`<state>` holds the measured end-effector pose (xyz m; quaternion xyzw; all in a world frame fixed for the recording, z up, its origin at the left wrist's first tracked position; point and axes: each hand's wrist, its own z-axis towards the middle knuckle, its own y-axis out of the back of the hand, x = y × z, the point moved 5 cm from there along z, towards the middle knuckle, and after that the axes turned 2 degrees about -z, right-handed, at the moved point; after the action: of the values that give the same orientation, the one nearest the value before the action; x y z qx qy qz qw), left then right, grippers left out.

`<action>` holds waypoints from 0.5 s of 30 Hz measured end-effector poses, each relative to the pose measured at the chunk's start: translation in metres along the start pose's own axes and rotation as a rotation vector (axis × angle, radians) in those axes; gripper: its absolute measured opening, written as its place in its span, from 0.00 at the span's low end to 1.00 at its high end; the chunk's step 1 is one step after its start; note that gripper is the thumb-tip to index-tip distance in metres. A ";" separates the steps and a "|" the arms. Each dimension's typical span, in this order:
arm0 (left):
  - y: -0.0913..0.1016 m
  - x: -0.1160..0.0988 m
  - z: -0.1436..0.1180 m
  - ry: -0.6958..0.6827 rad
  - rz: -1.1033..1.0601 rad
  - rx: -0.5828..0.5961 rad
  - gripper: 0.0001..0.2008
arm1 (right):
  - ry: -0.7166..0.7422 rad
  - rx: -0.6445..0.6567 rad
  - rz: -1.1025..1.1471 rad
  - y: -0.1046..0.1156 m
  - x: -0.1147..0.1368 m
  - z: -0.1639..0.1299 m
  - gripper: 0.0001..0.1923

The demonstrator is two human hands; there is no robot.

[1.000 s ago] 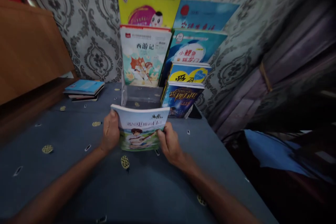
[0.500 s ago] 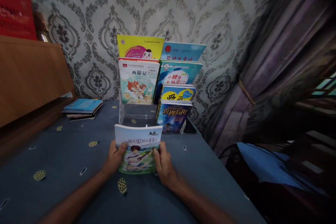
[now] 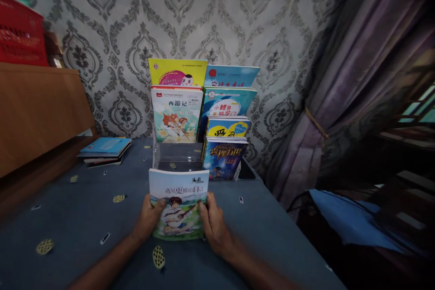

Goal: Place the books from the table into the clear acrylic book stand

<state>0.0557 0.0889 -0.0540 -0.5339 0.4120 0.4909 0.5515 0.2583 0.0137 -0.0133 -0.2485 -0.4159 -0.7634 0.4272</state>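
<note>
I hold a children's book (image 3: 178, 199) with a pale blue cover and a picture of a child upright over the blue tablecloth (image 3: 84, 217). My left hand (image 3: 147, 217) grips its left edge and my right hand (image 3: 212, 222) grips its right edge. Just behind the book stands a clear tiered book stand (image 3: 176, 156). Its front left slot is empty. The other slots hold several picture books, among them a white one with an orange figure (image 3: 176, 115) and a dark blue one (image 3: 224, 157).
A small stack of books with a blue cover on top (image 3: 103, 149) lies at the left. A wooden panel (image 3: 37, 113) with a red crate (image 3: 20, 31) above it stands at far left. Patterned wallpaper is behind, purple curtains (image 3: 356, 81) on the right.
The book in both hands has come slightly nearer and lower. The view has tilted up, so the stand and wall sit lower in frame.
</note>
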 end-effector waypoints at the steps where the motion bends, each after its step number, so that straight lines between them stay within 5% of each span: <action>1: 0.000 0.001 0.000 0.003 -0.001 0.006 0.29 | 0.002 0.003 0.001 0.000 0.000 0.000 0.12; 9: 0.001 0.006 0.001 0.038 0.009 0.021 0.32 | -0.005 0.023 -0.042 0.002 0.000 0.000 0.13; 15: -0.009 -0.015 -0.002 0.021 0.051 0.067 0.32 | -0.012 0.035 -0.029 -0.001 -0.005 0.002 0.14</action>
<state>0.0623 0.0857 -0.0383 -0.5097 0.4471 0.4852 0.5521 0.2601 0.0172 -0.0161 -0.2395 -0.4355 -0.7605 0.4180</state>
